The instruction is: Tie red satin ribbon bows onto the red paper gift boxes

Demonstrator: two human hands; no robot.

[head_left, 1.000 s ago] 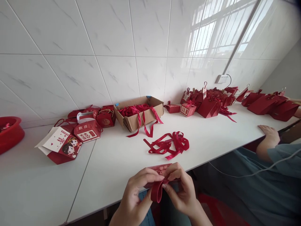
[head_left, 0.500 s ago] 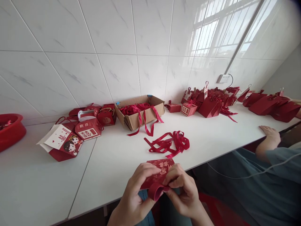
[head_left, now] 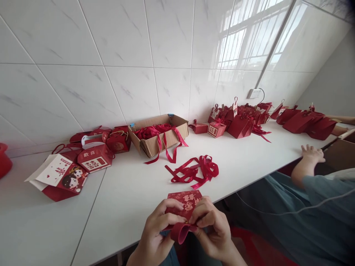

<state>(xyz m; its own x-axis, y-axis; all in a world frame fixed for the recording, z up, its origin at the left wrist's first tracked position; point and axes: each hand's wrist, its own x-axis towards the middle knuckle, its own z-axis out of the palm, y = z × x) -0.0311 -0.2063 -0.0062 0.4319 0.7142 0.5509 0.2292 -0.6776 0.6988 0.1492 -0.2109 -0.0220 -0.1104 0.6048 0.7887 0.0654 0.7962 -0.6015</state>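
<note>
A red printed gift box (head_left: 186, 201) with pale lettering is held between my two hands at the table's front edge. My left hand (head_left: 159, 231) grips it from the left, its thumb and fingers around the curled red strap (head_left: 180, 232). On the other side my right hand (head_left: 210, 227) pinches the strap's right end against the box, fingers bent. Loose red ribbon (head_left: 208, 168) lies tangled on the white table just beyond the box. The parts under my fingertips are hidden.
Behind the ribbon stands an open cardboard box (head_left: 155, 146) of red ribbons. Red gift boxes (head_left: 95, 157) sit at left, and more (head_left: 240, 126) at right. A red basin (head_left: 4, 162) is far left. Another person's hand (head_left: 313, 153) rests at the table's right edge.
The view has swung slightly right, so the table items appear further left. My fingers have shifted a little on the strap and box. The other person's hand has lifted its fingers and spread them.
</note>
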